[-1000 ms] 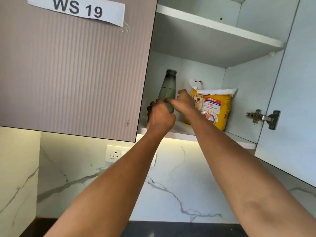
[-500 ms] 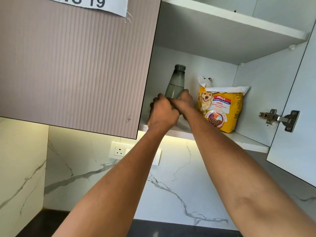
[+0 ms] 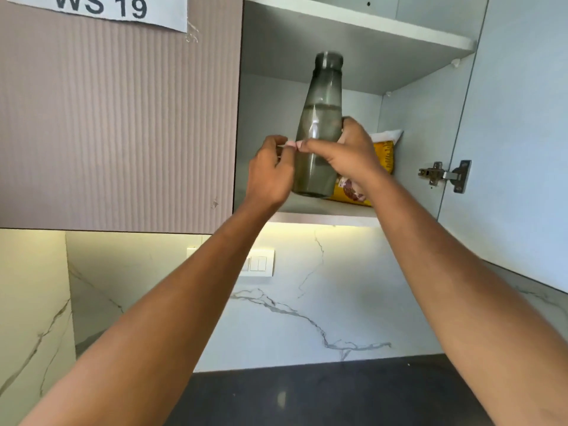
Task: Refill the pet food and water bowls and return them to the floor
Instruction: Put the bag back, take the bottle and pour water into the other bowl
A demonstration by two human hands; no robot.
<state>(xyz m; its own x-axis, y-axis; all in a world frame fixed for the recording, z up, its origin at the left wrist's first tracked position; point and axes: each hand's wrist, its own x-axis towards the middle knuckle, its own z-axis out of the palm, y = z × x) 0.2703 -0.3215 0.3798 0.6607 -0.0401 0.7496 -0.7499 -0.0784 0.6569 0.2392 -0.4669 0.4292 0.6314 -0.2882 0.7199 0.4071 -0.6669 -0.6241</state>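
Note:
A smoky grey water bottle with water in it is lifted just off the lower cabinet shelf, nearly upright. My right hand is wrapped around its middle from the right. My left hand touches its left side near the base. Behind my right hand a yellow dog food bag stands on the shelf, mostly hidden. No bowls are in view.
The right cabinet door hangs open with its hinge exposed. The closed ribbed left door carries a "WS 19" label. An upper shelf is just above the bottle. Below are a marble backsplash with a switch plate and a dark countertop.
The bottle has come up off the shelf and forward out of the cabinet. Both hands have moved with it, and the dog food bag is now mostly covered by my right hand.

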